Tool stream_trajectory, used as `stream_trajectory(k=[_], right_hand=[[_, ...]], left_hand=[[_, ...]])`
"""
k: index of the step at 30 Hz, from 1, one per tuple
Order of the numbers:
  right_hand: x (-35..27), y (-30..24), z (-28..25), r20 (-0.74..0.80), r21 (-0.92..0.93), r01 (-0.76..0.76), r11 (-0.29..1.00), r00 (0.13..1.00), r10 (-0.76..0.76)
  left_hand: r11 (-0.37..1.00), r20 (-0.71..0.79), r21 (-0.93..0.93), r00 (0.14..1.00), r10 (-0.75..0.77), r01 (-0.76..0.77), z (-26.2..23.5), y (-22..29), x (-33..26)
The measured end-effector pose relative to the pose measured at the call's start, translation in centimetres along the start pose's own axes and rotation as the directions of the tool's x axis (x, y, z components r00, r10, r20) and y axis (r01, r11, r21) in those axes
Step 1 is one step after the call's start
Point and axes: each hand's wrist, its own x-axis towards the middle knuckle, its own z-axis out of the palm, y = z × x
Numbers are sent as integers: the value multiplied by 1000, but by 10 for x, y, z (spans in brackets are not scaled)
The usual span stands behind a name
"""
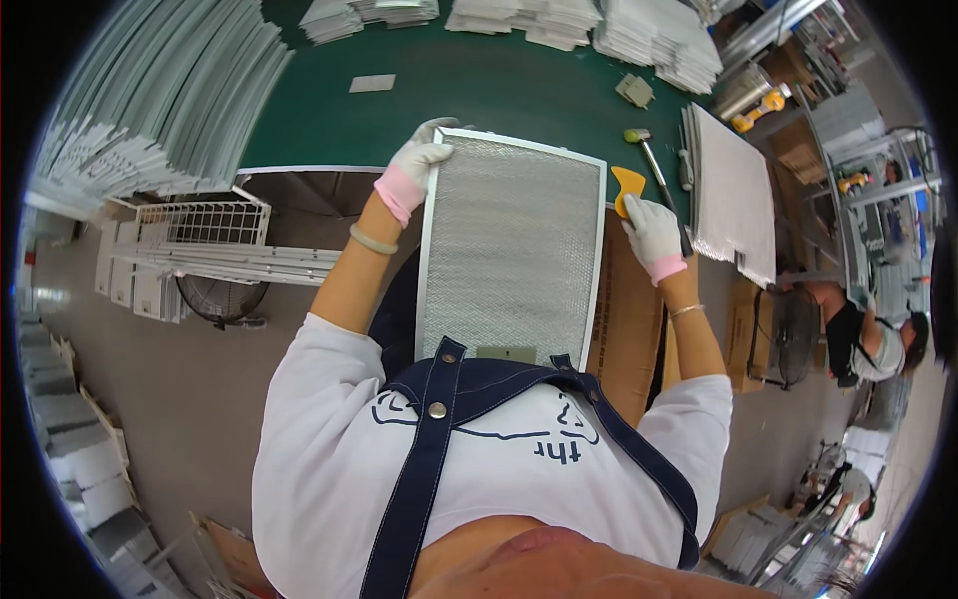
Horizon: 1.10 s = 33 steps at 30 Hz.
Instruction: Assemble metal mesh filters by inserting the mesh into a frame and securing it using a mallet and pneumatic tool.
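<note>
A rectangular metal mesh filter panel (511, 245) in a silver frame leans from the green table edge against my apron. My left hand (419, 160), in a white glove with a pink cuff, grips the panel's top left corner. My right hand (651, 232), gloved the same way, holds a yellow plastic scraper (627, 186) beside the panel's right edge.
The green table (479, 90) carries a hammer (654, 165), a stack of mesh sheets (733, 195) at right, piles of white parts (559, 20) at the back and metal strips (170, 90) at left. A cardboard box (629, 319) stands below. Another person (868, 339) sits at right.
</note>
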Motion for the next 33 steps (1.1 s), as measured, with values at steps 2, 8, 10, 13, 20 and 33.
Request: stream_trajectory(k=[2,8,10,13,20,33], right_hand=[[13,-7,-6,28,147,-254,956,967,252],[63,-2,-36,-171,463,-314,829,886,431],[110,-21,-80,-317,283,-125,951,924,216],[156,-24,-123,58,675,-143,724,988,140],[136,-45,-59,-128,949,-58,310,827,547],[125,-67,-18,-295,599,-297,744,781,550]], left_hand=[[1000,-15,-2,1000,7,-7,-5,2,-3],[723,18,671,978,206,-165,30,50,29],[722,228,622,952,204,-304,69,89,51],[175,668,723,741,70,-668,176,150,73],[-133,714,558,555,-427,-819,266,133,79],[-658,586,723,690,425,-208,201,45,27]])
